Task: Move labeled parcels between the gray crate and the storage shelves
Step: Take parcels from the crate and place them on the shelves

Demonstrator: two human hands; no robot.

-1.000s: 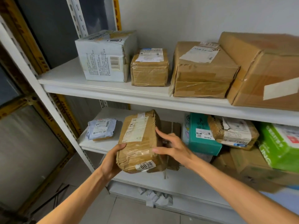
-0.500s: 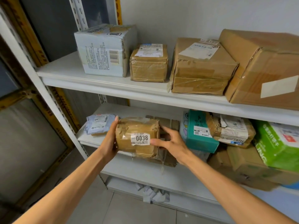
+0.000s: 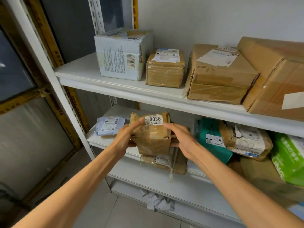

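Note:
A taped brown parcel point(image 3: 152, 137) with a white label reading 0038 stands on end at the front of the lower shelf point(image 3: 113, 143), on top of a flatter brown parcel point(image 3: 166, 163). My left hand point(image 3: 126, 137) grips its left side, thumb near the label. My right hand point(image 3: 179, 137) holds its right side, fingertips at the label's edge. The gray crate is out of view.
A gray mailer bag point(image 3: 110, 125) lies left of the parcel; a teal box point(image 3: 212, 139), a torn brown parcel point(image 3: 245, 140) and a green box point(image 3: 289, 155) crowd the right. The upper shelf point(image 3: 115, 86) holds a white box point(image 3: 121, 55) and three brown cartons. Crumpled paper point(image 3: 158, 201) lies below.
The 0038 parcel went from tilted in front of the shelf to standing on the flat parcel, label now facing up and toward me. Both hands stayed on its sides.

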